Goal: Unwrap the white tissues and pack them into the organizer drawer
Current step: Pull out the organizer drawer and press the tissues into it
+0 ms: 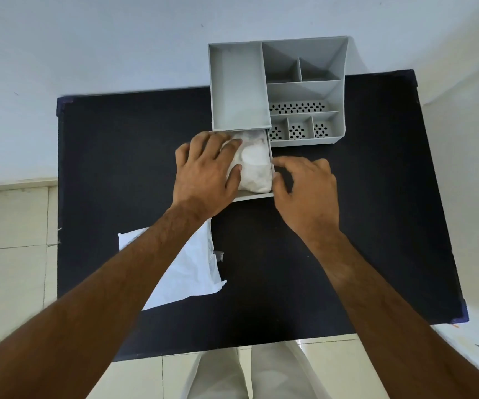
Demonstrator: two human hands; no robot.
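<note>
Tissues (pixel 254 165) being pressed into the pulled-out drawer (pixel 257 194) of the grey organizer (pixel 278 90) at twelve o'clock on the dark counter (pixel 362 226).

Packing looks nearly done: the left hand (pixel 206 174) lies flat, fingers spread on the tissues, grip wide and holding nothing; the right hand (pixel 304 191) curls loosely at the drawer's three o'clock wall, pinching nothing visible. Next, likely, tuck the wad below the rim so the drawer slides shut. An empty white wrapper (pixel 186 272) lies at seven o'clock; bare counter at three o'clock leaves room.

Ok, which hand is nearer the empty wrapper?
Left. The left hand presses the tissues in the drawer, its forearm crossing over the wrapper; the right hand is farther right.
</note>
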